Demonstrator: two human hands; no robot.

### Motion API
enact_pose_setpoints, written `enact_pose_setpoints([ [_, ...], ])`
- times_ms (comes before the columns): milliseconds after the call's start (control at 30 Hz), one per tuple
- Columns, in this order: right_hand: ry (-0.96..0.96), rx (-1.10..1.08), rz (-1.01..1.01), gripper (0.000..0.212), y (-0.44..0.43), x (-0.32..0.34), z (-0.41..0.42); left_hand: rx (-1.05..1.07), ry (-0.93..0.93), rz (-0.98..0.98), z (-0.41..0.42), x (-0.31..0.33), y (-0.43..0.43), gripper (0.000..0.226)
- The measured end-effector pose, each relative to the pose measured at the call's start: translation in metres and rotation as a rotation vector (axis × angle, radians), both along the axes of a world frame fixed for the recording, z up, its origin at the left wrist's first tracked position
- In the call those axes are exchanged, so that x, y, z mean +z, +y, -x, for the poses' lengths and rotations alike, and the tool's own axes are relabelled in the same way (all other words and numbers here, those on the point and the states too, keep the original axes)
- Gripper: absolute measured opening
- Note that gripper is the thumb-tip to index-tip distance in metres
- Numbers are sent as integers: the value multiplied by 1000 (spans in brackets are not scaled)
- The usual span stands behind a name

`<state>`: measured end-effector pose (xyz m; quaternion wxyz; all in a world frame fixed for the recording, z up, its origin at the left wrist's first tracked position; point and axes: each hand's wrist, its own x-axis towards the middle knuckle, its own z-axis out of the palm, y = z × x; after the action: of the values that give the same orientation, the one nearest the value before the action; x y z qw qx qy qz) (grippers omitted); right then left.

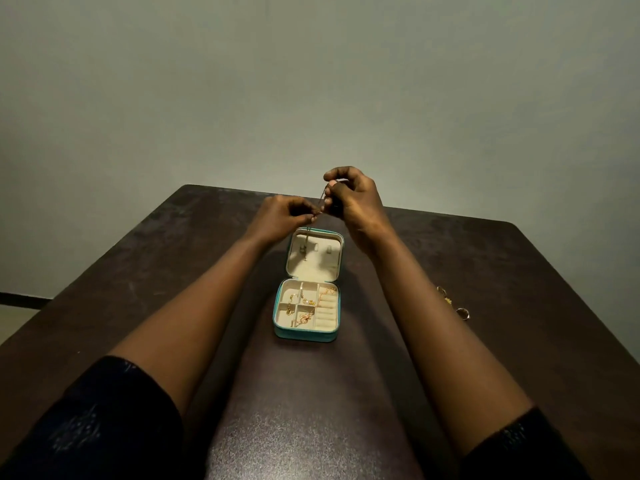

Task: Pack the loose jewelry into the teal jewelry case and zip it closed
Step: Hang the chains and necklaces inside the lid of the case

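Note:
The teal jewelry case (306, 335) lies open in the middle of the dark table, its cream lid (313, 268) folded back away from me. Gold chains (304, 318) lie in its compartments. Above the lid, my left hand (282, 216) and my right hand (353, 197) both pinch a thin necklace chain (321, 199). One end of it hangs down over the lid's inside (306, 244). A few loose rings and a small gold piece (453, 303) lie on the table to the right of the case.
The dark brown table (311, 410) reaches to a plain grey-green wall behind. Its far edge lies just beyond my hands. Floor shows past the table's left edge.

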<state>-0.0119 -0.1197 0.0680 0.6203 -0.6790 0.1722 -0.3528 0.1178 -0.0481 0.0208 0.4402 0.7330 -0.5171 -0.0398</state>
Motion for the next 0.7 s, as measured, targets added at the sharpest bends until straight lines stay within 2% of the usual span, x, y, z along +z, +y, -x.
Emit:
enact_pose_setpoints([
  [167,-58,-36,-1,20,2,11,5,34,-178,-147,-12,-6,-6,23],
  [267,-88,-43,16,23,1,17,7,82,-214,-206,-17,-15,-8,24],
  [467,-145,-92,-18,22,-4,19,10,148,-135,-200,-20,-22,-15,24],
  [600,-249,-108,-91,22,-9,20,15,210,28,-84,-17,-16,-21,23],
  [700,-386,-112,-230,21,-16,25,20,204,164,14,-13,-8,-22,23],
])
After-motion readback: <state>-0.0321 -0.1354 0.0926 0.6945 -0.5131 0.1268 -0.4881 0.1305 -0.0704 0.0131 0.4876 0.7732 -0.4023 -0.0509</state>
